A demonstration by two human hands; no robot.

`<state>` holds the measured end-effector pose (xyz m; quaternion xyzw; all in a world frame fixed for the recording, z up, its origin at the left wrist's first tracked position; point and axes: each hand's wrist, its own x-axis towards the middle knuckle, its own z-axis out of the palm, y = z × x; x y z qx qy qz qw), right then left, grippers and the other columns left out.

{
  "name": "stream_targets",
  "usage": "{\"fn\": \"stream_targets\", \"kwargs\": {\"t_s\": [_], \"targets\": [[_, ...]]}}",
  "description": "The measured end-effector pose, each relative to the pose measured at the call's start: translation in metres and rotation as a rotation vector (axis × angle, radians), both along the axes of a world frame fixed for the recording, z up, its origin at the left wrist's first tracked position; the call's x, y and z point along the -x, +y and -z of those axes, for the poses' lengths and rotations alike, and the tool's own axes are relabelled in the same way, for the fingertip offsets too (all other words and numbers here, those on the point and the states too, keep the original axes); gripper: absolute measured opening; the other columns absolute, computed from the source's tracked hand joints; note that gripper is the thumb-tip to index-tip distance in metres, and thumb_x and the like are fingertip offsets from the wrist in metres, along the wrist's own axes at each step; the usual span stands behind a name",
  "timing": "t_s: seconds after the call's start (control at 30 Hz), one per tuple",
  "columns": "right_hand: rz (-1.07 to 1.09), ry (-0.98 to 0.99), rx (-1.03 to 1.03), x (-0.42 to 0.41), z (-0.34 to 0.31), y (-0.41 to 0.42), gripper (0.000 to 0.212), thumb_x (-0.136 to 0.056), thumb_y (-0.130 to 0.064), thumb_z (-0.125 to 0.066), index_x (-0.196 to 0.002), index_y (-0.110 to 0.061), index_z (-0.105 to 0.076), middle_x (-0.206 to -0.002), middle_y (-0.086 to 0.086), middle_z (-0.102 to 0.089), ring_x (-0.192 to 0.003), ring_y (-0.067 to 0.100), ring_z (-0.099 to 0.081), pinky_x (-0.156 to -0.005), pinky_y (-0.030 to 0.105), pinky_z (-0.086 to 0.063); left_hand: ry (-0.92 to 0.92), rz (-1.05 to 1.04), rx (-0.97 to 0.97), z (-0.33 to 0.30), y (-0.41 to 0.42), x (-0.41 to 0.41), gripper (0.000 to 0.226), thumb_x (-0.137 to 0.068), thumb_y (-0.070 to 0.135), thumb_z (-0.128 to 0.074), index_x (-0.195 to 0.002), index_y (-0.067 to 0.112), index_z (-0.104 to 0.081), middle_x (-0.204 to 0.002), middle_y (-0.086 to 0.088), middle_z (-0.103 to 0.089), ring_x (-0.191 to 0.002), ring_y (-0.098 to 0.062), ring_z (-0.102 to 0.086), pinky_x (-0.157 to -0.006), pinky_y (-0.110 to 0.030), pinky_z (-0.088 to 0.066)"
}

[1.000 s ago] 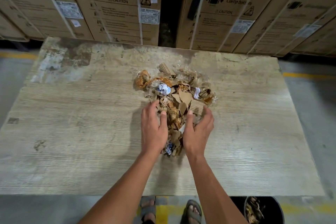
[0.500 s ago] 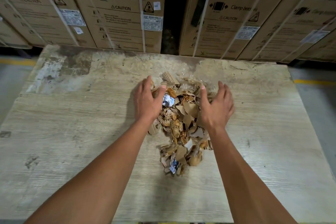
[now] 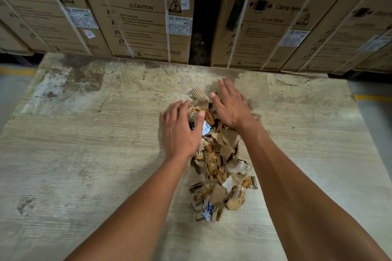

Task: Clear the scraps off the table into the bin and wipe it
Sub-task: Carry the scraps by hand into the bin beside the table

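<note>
Head view, looking down. The left hand (image 3: pixel 182 131) lies palm down on the far left part of the scraps (image 3: pixel 220 161), fingers spread and slightly bent over the heap, thumb resting near a white-and-blue paper piece (image 3: pixel 206 127); it grips nothing. The right hand (image 3: pixel 231 108) is flat and open, fingers straight and close together, pointing far and left, its palm over the far right part of the heap beside a corrugated cardboard piece (image 3: pixel 198 96); whether the fingertips touch the table cannot be told. The scraps, torn brown cardboard, crumpled paper and clear film, form one long heap between the forearms, running from the hands toward the near edge, at the middle of the table (image 3: pixel 84 165). The table has a pale wood-grain top, worn and stained at the far left corner (image 3: pixel 70 82). Beyond its far edge stand large strapped cartons (image 3: pixel 137 12) printed "Clamp bottom", "CAUTION" and "WASHING MACHINE", with a dark gap (image 3: pixel 202 17) between two of them. Grey floor (image 3: pixel 10 95) with a yellow line (image 3: pixel 373 98) shows at either side
</note>
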<state>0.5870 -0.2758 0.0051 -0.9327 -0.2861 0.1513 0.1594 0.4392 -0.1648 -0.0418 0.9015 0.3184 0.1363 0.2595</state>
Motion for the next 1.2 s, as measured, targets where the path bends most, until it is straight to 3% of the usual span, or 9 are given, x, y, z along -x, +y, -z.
{"fn": "stream_targets", "kwargs": {"t_s": [0.1,0.23,0.37,0.5,0.57,0.7,0.83,1.0,1.2], "targets": [[-0.073,0.010,0.001,0.002,0.003,0.010,0.071,-0.113,-0.065,-0.021,-0.175,-0.031,-0.017,-0.182,-0.003,-0.017,-0.167,0.028,-0.016,-0.134,0.061,-0.014,0.043,0.007,-0.039,0.002,-0.001,-0.001,0.073,-0.107,0.077,-0.025,-0.160,0.032,-0.047,-0.170,0.003,-0.046,-0.162,-0.022,-0.031,-0.135,-0.055,-0.018],[-0.110,-0.030,-0.079,0.007,0.008,0.013,0.066,-0.109,-0.062,-0.028,-0.163,-0.030,-0.048,-0.158,-0.003,-0.055,-0.145,0.027,-0.041,-0.116,0.058,-0.040,0.045,-0.003,-0.061,0.001,-0.004,-0.002,0.069,-0.109,0.071,-0.028,-0.161,0.029,-0.046,-0.169,0.002,-0.047,-0.162,-0.022,-0.032,-0.135,-0.054,-0.018],[-0.113,-0.034,-0.189,0.016,0.019,0.008,0.041,-0.111,-0.046,-0.047,-0.141,-0.028,-0.069,-0.132,-0.007,-0.069,-0.117,0.018,-0.049,-0.102,0.048,-0.046,0.017,-0.047,-0.032,-0.003,-0.006,-0.002,0.074,-0.108,0.067,-0.036,-0.168,0.024,-0.029,-0.174,-0.003,-0.040,-0.162,-0.023,-0.034,-0.136,-0.052,-0.022],[-0.072,0.051,-0.309,0.034,0.022,0.004,0.035,-0.112,-0.034,-0.044,-0.125,-0.023,-0.075,-0.116,-0.003,-0.075,-0.105,0.018,-0.056,-0.099,0.048,-0.047,0.001,0.056,-0.020,-0.007,-0.007,0.000,0.070,-0.109,0.072,-0.019,-0.173,0.045,-0.012,-0.183,0.008,-0.016,-0.168,-0.020,-0.021,-0.137,-0.052,-0.019],[0.022,0.171,-0.426,0.043,0.018,0.003,0.039,-0.114,-0.037,-0.036,-0.125,-0.021,-0.071,-0.114,-0.005,-0.072,-0.105,0.016,-0.063,-0.102,0.047,-0.049,-0.014,0.087,-0.001,-0.010,-0.008,0.003,0.069,-0.107,0.078,-0.013,-0.170,0.052,-0.023,-0.182,0.015,-0.014,-0.166,-0.020,-0.026,-0.134,-0.053,-0.027],[0.270,0.510,-0.697,0.056,0.006,-0.002,0.059,-0.115,-0.063,-0.023,-0.159,-0.030,-0.043,-0.150,-0.011,-0.059,-0.139,0.011,-0.057,-0.111,0.039,-0.049,0.010,0.128,0.002,-0.015,-0.010,0.004,0.081,-0.094,0.091,-0.025,-0.163,0.050,-0.038,-0.180,0.020,-0.018,-0.159,-0.023,-0.038,-0.121,-0.054,-0.046],[0.314,0.667,-0.881,0.059,0.002,-0.006,0.062,-0.116,-0.061,-0.023,-0.172,-0.037,-0.017,-0.173,-0.005,-0.038,-0.154,0.016,-0.044,-0.101,0.025,-0.044,0.057,0.162,-0.022,-0.017,-0.010,0.005,0.089,-0.083,0.098,-0.044,-0.158,0.050,-0.043,-0.178,0.018,-0.021,-0.155,-0.025,-0.041,-0.118,-0.053,-0.049],[0.313,0.744,-0.921,0.059,0.002,-0.006,0.073,-0.104,-0.064,-0.032,-0.172,-0.046,-0.011,-0.179,-0.009,-0.028,-0.154,0.017,-0.045,-0.115,0.043,-0.031,0.068,0.191,-0.051,-0.016,-0.010,0.004,0.080,-0.087,0.084,-0.067,-0.157,0.050,-0.048,-0.178,0.016,-0.025,-0.156,-0.027,-0.040,-0.127,-0.055,-0.038],[0.254,0.774,-0.943,0.060,0.005,-0.003,0.064,-0.113,-0.059,-0.031,-0.172,-0.049,-0.008,-0.182,-0.010,-0.012,-0.143,0.004,-0.048,-0.123,0.044,-0.034,0.057,0.200,-0.015,-0.018,-0.011,0.005,0.072,-0.087,0.071,-0.073,-0.153,0.053,-0.053,-0.163,0.011,-0.048,-0.144,-0.023,-0.050,-0.120,-0.049,-0.042]]}}
